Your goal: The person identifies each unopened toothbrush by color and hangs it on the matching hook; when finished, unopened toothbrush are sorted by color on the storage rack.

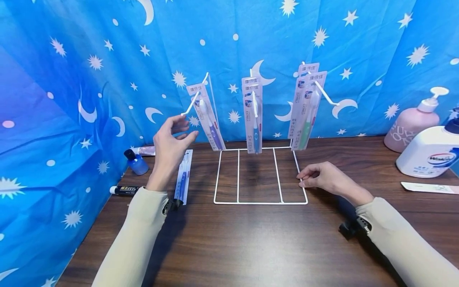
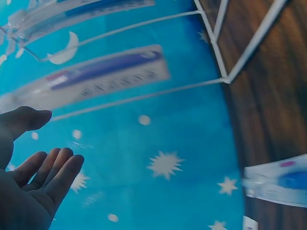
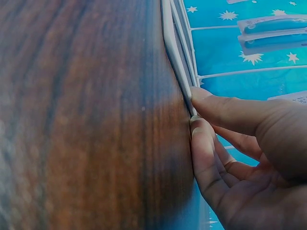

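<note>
A white wire display rack [image 1: 259, 203] stands on the table with packaged toothbrushes on its hooks. A purple toothbrush pack [image 1: 210, 125] hangs on the left hook, blue toothbrush packs [image 1: 254, 135] on the middle one, and packs including a green toothbrush pack [image 1: 307, 127] on the right. My left hand [image 1: 172, 145] is raised beside the left hook's tip, holding nothing; the left wrist view shows its thumb and fingers apart, near the purple pack [image 2: 115, 72]. With thumb and fingertips, my right hand [image 1: 330, 179] pinches the right side of the rack's base, also seen in the right wrist view.
Left of the rack lies another toothbrush pack [image 1: 183, 179], near a blue bottle [image 1: 137, 163], a tube [image 1: 145, 150] and a black tube [image 1: 123, 190]. On the right stand a pink pump bottle [image 1: 412, 125] and a white bottle [image 1: 428, 153], with a flat box [image 1: 430, 187] before them.
</note>
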Tool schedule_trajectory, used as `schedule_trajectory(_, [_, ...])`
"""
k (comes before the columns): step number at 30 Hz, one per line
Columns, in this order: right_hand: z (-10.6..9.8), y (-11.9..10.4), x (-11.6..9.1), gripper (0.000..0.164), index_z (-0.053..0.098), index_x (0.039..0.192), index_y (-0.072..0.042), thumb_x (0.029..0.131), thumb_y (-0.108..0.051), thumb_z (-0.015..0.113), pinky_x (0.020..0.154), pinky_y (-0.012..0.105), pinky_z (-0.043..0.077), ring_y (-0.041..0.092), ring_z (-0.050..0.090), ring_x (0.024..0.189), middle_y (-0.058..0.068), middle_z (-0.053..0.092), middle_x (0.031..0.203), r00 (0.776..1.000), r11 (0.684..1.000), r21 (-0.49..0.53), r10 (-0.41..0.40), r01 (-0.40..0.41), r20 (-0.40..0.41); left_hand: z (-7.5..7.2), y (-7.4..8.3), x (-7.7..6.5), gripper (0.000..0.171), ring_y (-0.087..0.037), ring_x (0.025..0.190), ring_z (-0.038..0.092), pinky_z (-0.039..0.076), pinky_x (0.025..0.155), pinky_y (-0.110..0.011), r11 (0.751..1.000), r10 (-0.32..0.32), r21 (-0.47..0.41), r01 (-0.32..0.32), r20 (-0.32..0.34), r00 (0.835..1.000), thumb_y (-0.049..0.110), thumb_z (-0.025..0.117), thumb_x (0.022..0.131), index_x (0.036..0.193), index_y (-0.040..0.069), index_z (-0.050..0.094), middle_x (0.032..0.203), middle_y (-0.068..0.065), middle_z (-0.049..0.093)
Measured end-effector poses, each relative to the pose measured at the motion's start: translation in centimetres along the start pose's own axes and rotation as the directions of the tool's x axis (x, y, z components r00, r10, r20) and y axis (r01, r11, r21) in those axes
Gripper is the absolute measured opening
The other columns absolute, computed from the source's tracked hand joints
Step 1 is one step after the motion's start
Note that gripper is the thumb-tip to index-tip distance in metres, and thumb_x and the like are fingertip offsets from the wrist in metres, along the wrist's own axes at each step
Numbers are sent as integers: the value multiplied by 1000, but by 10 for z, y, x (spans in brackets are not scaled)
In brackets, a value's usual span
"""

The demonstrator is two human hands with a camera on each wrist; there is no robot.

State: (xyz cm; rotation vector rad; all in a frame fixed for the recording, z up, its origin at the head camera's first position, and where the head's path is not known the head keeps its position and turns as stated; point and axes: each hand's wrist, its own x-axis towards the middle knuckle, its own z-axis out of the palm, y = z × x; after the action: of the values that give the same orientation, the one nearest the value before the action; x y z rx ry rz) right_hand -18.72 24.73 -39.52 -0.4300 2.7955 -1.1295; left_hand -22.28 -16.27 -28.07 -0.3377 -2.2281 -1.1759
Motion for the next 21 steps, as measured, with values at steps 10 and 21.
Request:
schedule_trajectory(10, [0, 0, 0, 19, 73, 99, -6, 83, -14, 76, 62, 26, 43, 18, 54, 73, 0, 70, 84, 1000, 1000, 5, -5, 5, 7, 2, -53, -2, 45, -25, 105, 63, 49, 89, -40, 966, -228, 130, 223, 28, 973, 24, 74, 87, 125, 6, 60, 117, -10, 65])
schedule_trajectory(21, [0, 0, 0, 20, 73, 99, -7, 82, -15, 77, 60, 26, 42, 18, 53, 71, 0, 69, 83, 1000, 1000, 7, 2, -2, 9, 13, -111, 1, 47, -30, 107, 57, 44, 93, -44, 851, -490, 255, 458, 75, 868, 27, 74, 86, 124, 3, 62, 116, -15, 64])
